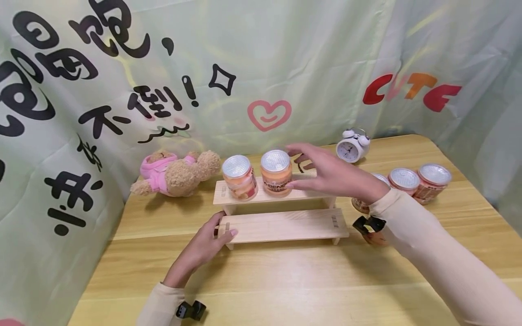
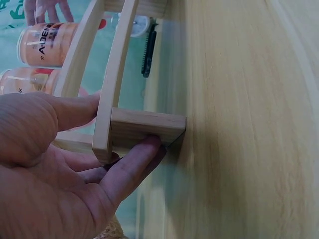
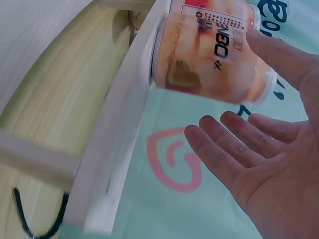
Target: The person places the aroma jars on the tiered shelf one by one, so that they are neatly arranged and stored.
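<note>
Head view: left hand (image 1: 203,243) grips the wooden stand (image 1: 281,225) by its left end, right hand (image 1: 326,171) spread loose beside the right jar (image 1: 276,174) on the far step (image 1: 220,194). Sloppy swipe could topple it imo; yanking the stand might dump the left jar (image 1: 239,178) too.

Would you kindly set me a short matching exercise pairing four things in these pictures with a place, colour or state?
1. plush toy
2. alarm clock
3. left hand
4. right hand

A. gripping the lower wooden shelf
B. beside a jar on the upper shelf
C. dressed in pink
D. white, with a round dial

Pairs: 1-C, 2-D, 3-A, 4-B
</note>
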`<state>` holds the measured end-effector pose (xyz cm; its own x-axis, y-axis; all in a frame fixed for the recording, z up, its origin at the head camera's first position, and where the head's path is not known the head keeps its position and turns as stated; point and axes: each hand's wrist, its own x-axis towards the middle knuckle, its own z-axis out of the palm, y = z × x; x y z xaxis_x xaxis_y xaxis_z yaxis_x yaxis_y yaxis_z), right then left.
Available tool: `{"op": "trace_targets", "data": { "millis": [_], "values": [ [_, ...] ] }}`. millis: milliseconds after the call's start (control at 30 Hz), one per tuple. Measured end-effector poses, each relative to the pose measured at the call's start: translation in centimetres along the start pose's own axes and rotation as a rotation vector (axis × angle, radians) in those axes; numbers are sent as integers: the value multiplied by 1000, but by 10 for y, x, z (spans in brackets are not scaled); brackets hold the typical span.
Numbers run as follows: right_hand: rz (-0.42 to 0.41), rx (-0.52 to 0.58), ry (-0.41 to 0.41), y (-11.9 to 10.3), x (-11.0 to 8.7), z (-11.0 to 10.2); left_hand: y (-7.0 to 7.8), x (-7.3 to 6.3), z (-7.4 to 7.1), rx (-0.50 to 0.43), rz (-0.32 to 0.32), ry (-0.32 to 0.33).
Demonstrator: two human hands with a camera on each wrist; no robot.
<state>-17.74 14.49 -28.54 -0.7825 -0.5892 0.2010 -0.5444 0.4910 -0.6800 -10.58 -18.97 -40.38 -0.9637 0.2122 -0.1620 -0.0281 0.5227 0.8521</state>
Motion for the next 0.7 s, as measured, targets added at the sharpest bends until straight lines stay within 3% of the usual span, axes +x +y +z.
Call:
{"op": "trace_targets", "data": {
  "millis": [167,400,700],
  "values": [
    [59,5,16,2,-26,-11,-3,-2,-1,-1,2,4],
    [137,-4,99,4,-65,-24,-5,-3,-1,-60,-7,-4],
    [122,-59,183,25,-114,-34,-6,0,1,-88,-2,-7]
  ]
}}
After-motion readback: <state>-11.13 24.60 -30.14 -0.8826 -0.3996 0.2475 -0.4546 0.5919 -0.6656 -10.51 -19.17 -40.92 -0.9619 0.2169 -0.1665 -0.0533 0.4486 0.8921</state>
